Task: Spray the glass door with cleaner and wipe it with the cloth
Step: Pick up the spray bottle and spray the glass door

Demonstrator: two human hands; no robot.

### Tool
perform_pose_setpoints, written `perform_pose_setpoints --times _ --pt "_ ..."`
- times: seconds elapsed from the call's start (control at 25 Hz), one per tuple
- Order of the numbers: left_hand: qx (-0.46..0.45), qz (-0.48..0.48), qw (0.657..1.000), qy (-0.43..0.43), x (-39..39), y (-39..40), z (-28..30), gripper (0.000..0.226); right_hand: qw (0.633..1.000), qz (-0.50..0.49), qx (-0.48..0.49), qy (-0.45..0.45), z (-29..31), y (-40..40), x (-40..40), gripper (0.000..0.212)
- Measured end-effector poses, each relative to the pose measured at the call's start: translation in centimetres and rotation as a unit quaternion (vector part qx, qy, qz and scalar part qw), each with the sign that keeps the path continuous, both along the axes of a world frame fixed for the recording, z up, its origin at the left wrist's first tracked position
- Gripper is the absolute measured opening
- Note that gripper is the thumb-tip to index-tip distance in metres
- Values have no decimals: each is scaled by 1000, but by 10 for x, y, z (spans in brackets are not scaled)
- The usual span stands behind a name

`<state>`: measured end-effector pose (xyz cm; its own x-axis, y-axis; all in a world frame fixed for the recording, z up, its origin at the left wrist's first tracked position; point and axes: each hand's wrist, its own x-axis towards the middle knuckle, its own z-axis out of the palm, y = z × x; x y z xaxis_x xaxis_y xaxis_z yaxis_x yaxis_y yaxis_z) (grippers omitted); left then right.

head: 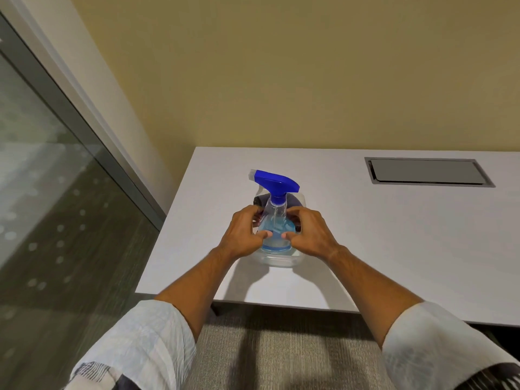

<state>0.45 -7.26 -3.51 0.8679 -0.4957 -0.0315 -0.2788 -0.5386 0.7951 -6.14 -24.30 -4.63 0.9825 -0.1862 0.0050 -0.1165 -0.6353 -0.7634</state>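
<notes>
Hands flank the upright spray bottle [275, 220] in a clear tub [277, 260] on the worktop [394, 235]: left hand [244, 235] and right hand [308, 233] curl around the tub's sides, equally near; glass door [42, 164] lies far left.

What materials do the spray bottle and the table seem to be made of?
Spray bottle: clear plastic body, probably, since blue liquid shows through it; its trigger head is opaque glossy blue plastic. Table: smooth matte white top, likely laminate, though the core is hidden.
</notes>
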Motion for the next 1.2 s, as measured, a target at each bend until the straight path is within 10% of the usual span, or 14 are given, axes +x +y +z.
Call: perform_pose_setpoints --times 1.2 --pt "-54 155 974 -155 -157 237 187 28 962 252 -4 -108 218 209 -76 52"
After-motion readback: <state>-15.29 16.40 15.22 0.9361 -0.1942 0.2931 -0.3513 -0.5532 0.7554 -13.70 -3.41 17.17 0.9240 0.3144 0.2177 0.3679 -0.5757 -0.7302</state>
